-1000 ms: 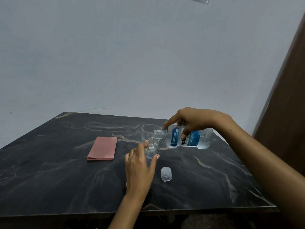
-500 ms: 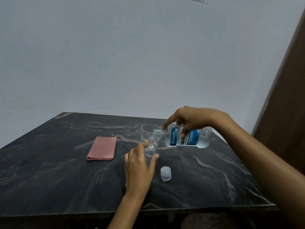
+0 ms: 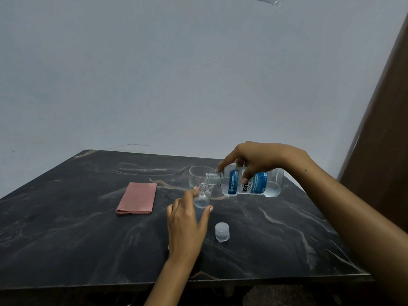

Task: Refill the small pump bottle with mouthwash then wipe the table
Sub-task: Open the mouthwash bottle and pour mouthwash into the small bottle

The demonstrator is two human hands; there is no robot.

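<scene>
Dark marble-patterned table (image 3: 66, 228) against pale wall. Right hand (image 3: 262, 160) grips mouthwash bottle (image 3: 251, 183) from above, bottle tipped near horizontal, open neck pointing left, just above mouth of small bottle (image 3: 202, 196). Clear liquid pooled along lower side of mouthwash bottle. Left hand (image 3: 185, 224) wraps small bottle, thumb and fingers around its round body, bottle upright on table. Clear glass cup (image 3: 199, 175) behind small bottle. Translucent cap (image 3: 222, 232) on table right of left hand. Folded pink cloth (image 3: 136, 198) lies flat, left, well apart from bottles.
</scene>
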